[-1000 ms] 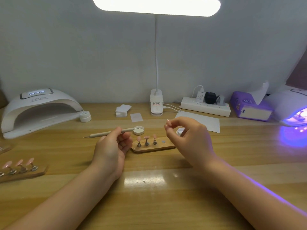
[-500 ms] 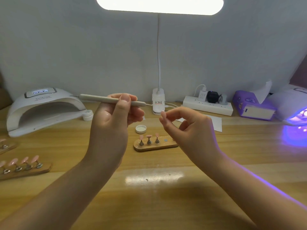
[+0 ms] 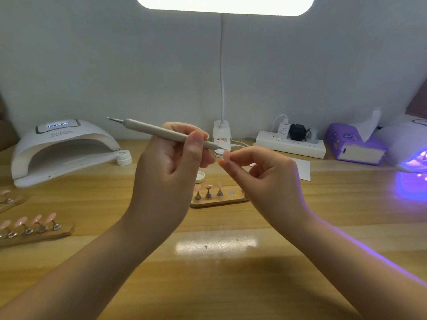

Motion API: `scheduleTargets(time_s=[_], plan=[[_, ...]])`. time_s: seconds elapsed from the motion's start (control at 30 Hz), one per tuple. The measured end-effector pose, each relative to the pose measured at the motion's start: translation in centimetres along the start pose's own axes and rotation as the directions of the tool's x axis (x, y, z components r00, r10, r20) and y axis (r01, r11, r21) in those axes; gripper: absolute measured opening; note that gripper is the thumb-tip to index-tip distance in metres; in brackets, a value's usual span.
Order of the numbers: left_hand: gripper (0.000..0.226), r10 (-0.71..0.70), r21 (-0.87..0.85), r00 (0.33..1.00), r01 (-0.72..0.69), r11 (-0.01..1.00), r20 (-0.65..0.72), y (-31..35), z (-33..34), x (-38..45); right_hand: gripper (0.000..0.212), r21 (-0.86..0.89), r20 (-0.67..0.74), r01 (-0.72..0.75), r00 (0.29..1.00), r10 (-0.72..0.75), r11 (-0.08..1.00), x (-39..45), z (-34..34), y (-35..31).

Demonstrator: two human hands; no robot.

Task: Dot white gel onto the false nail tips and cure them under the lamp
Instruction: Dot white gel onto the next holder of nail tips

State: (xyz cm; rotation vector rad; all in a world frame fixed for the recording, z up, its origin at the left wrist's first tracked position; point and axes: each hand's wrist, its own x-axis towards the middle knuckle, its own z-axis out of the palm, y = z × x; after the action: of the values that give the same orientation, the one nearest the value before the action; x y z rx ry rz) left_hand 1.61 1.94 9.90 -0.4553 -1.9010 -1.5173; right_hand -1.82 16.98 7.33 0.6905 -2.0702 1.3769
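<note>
Left hand grips dotting pen (raised); right hand pinches nail tip.

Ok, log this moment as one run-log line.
left hand: grips dotting pen | right hand: pinches nail tip | pen tip at nail tip, contact unclear | wooden stand: three tips mounted | right-side lamp: glowing violet

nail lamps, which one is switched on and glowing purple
The nail lamp at the far right edge, casting violet light onto the table; the white lamp on the left shows no glow inside.
</note>
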Motion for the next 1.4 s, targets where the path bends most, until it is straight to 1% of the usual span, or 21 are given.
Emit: scheduleTargets(time_s=[0.13, 0.23, 0.4, 0.6, 0.8, 1.03, 1.4], plan=[[0.011, 0.049, 0.044, 0.999, -0.049, 0.998, 0.005, 0.1, 0.0, -0.2, 0.003, -0.002, 0.007, 0.008, 1.0, -0.008, 1.0, 0.0, 0.1, 0.3], [0.01, 0.072, 0.076, 0.997, -0.072, 0.995, -0.003, 0.0, 0.0, -0.2, 0.007, -0.04, 0.01, 0.011, 1.0, -0.01, 0.999, -0.1, 0.1, 0.6], [0.01, 0.069, 0.12, 0.998, -0.069, 0.99, 0.007, -0.3, 0.0, -0.2, 0.015, -0.078, 0.011, 0.003, 1.0, -0.002, 0.997, -0.1, 0.3, 1.0], [0.009, 0.073, 0.164, 0.997, -0.077, 0.984, 0.028, -0.4, 0.1, -0.1, 0.014, -0.08, 0.009, 0.005, 1.0, -0.004, 0.997, -0.1, 0.2, 1.1], [0.009, 0.064, 0.163, 0.998, -0.066, 0.984, 0.021, -0.5, 0.1, -0.1, 0.016, -0.079, 0.019, -0.016, 1.0, 0.018, 0.997, -0.2, 0.2, 1.1], [0.009, 0.044, 0.153, 0.999, -0.048, 0.987, 0.031, -0.7, 0.1, -0.1, 0.013, -0.112, 0.001, -0.007, 1.0, 0.007, 0.994, -0.1, 0.2, 1.2], [0.01, 0.041, 0.165, 0.999, -0.044, 0.985, 0.021, -0.8, 0.2, -0.2, 0.012, -0.101, 0.013, -0.001, 1.0, 0.003, 0.995, -0.2, 0.2, 1.0]])
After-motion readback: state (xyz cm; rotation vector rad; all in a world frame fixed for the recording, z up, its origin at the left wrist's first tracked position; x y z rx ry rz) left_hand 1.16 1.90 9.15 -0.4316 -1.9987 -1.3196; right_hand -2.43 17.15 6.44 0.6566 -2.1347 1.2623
